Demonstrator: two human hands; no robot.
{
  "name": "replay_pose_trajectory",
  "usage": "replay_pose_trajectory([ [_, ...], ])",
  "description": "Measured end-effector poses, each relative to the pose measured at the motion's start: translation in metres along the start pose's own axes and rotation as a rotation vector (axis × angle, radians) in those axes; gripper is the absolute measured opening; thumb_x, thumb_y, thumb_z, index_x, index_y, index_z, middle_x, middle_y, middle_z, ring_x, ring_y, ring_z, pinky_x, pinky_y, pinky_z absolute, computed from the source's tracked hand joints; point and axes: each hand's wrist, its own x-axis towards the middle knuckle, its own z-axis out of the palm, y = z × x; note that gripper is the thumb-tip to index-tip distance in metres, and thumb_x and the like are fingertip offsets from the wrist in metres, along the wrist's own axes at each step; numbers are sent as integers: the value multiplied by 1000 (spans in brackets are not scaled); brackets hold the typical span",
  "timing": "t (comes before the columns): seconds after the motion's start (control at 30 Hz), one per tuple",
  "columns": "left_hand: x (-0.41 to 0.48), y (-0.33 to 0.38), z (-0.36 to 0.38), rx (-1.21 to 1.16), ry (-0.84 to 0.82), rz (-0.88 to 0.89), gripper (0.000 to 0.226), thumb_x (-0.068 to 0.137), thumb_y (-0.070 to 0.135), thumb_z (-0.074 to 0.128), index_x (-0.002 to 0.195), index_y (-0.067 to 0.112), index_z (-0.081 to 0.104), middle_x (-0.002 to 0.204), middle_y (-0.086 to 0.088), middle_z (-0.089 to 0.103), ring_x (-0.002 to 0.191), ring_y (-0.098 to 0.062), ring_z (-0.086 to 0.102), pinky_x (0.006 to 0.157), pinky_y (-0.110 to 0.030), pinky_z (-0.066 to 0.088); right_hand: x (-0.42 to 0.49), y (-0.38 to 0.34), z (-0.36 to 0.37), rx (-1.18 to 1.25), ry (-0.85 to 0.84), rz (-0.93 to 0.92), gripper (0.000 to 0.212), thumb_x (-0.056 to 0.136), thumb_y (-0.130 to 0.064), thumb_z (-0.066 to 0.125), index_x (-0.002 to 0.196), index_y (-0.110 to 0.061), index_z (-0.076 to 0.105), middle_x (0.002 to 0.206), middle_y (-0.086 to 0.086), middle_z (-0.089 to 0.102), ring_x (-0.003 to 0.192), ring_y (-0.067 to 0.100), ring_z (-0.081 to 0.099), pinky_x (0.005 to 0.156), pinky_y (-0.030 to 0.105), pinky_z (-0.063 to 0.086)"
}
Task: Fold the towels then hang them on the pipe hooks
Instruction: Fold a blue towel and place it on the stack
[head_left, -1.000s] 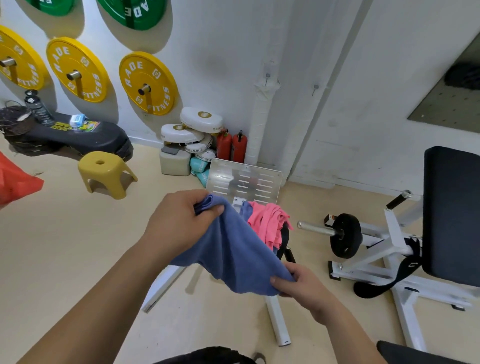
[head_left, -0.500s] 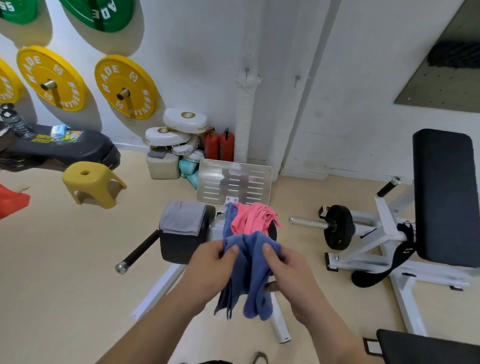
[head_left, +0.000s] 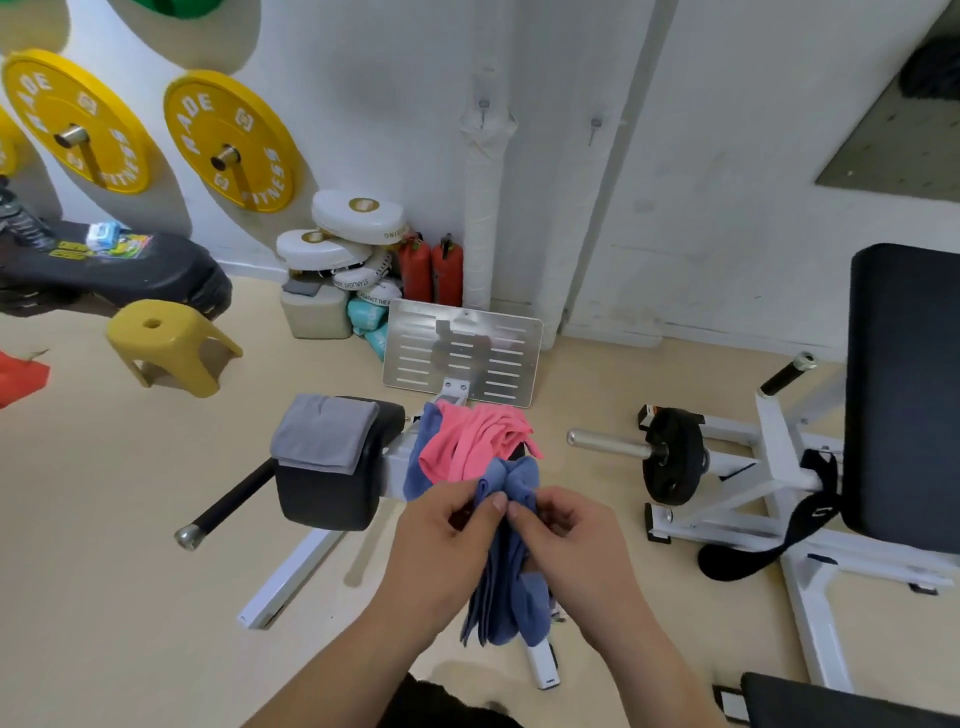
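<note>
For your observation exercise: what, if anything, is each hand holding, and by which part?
Both the left hand and right hand pinch the blue towel at its bunched top edge.

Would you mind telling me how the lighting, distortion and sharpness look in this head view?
Head view: soft even indoor light, faint shadows under the yellow stool; wide-angle bending bows the white pipe and wall edges; mild glare on the slotted metal plate; both hands, left hand and right hand, and the blue towel look slightly soft.

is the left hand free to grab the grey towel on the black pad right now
Probably not yet: the left hand is pinching the blue towel with the right hand. The grey towel lies uncovered nearby.
</note>
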Motion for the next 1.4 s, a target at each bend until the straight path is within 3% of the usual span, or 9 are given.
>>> replay_pose_trajectory([
  [0.17,22,-1,-16,49,-6,79,21,103,21,56,87,12,68,80,-1,59,69,-5,56,64,-15,45,28,-21,22,11,-73,2,44,84,-46,65,77,-3,66,67,23,54,64,17,48,68,60,55],
  [0.33,48,7,-61,-38,-79,77,27,103,13,50,98,32,69,96,9,61,86,-1,65,76,-13,51,58,-56,63,63,-157,-23,19,95,-30,70,84,-15,74,66,-2,73,59,6,65,57,18,49],
  [0.57,142,-18,-171,173,13,278,46,89,4,62,115,42,68,114,24,65,110,3,60,93,-15,50,133,-93,121,-76,-164,14,19,97,-39,65,100,-23,74,95,6,76,96,30,71,86,47,58],
  [0.67,190,-27,-212,378,-182,395,51,83,19,63,131,37,58,125,28,55,118,4,50,101,-10,38,150,-115,136,-157,-258,51,15,105,-30,57,105,-29,72,97,-5,77,95,15,72,81,28,59],
  [0.93,271,-49,-245,847,-354,678,26,73,40,65,99,35,65,91,14,58,85,-15,49,70,-29,43,169,-130,157,-260,-106,60,25,107,-23,49,98,-38,67,93,-8,71,90,7,66,76,20,51],
  [1.03,277,-60,-248,679,-348,526,21,73,48,71,88,34,67,91,15,50,89,-10,49,73,-25,42,175,-125,163,-217,-3,88,27,108,-24,47,94,-36,66,92,-1,70,90,15,65,81,29,52],
  [1.2,276,-69,-261,-24,-386,17,24,75,13,81,85,27,66,105,10,71,96,-6,69,84,-25,52,203,-107,192,-176,-12,163,27,109,-30,43,92,-26,63,81,-2,61,68,-3,54,67,14,45],
  [1.33,265,-97,-266,-271,-262,-356,57,72,29,85,124,34,62,107,-5,75,96,-22,75,87,-39,60,226,-70,222,-38,-128,357,29,103,-53,45,114,-34,64,113,-8,71,109,9,66,97,35,54],
  [1.4,258,-113,-268,-379,-307,-573,40,82,31,79,116,13,67,97,-8,77,82,-19,76,77,-32,60,234,-44,239,14,-152,469,47,93,-69,47,126,-39,60,131,-11,65,122,13,62,108,43,51],
])
